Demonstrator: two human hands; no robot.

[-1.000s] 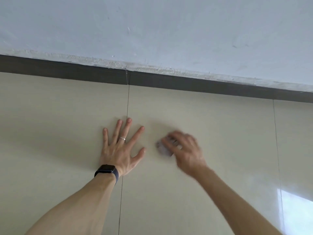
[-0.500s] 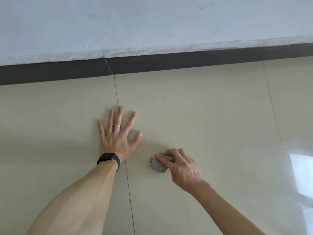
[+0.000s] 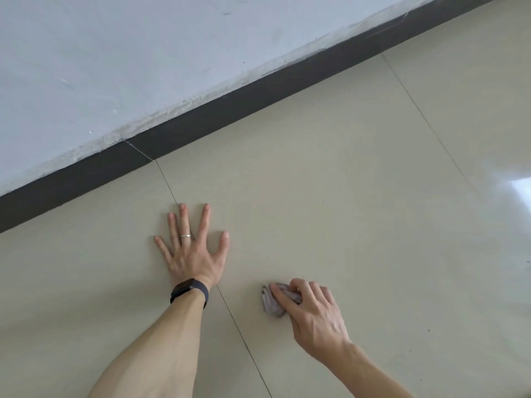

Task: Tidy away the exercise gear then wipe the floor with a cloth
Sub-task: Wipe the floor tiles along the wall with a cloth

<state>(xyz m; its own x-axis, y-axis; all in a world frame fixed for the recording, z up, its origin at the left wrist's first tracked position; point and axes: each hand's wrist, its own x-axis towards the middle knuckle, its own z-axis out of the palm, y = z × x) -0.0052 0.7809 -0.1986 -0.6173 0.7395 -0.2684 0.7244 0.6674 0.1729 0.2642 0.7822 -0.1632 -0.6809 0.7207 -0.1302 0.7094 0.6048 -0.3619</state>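
A small crumpled grey cloth (image 3: pixel 271 301) lies on the beige tiled floor (image 3: pixel 359 211). My right hand (image 3: pixel 311 317) grips the cloth and presses it against the tile, with most of the cloth hidden under the fingers. My left hand (image 3: pixel 192 254) rests flat on the floor with its fingers spread, a ring on one finger and a dark watch on the wrist. It lies to the left of the cloth, across a tile joint. No exercise gear is in view.
A dark skirting board (image 3: pixel 230 110) runs diagonally along the foot of a pale wall (image 3: pixel 129 53) beyond my hands. A bright window reflection (image 3: pixel 517 191) shines on the floor at the right edge.
My right hand has drawn the cloth back towards me and to the right, away from my left hand. The view has turned, so the skirting now slants. The left hand stays planted.
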